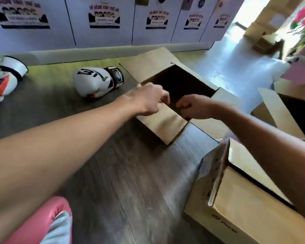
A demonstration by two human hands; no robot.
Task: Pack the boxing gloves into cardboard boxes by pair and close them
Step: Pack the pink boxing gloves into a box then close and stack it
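Dark floor (pixel 121 173), postered wall (pixel 127 32), cardboard box (pixel 164 124)

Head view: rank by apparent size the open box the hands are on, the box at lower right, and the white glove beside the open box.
1-2. Open box and lower-right box: they look similar in size. The latter is nearer and cropped, so I leave them unranked.
3. White glove: clearly smallest.

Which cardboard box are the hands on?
The leftmost cardboard box, beside the white boxing glove: left hand and right hand hold its near flap. The other two lie farther right.
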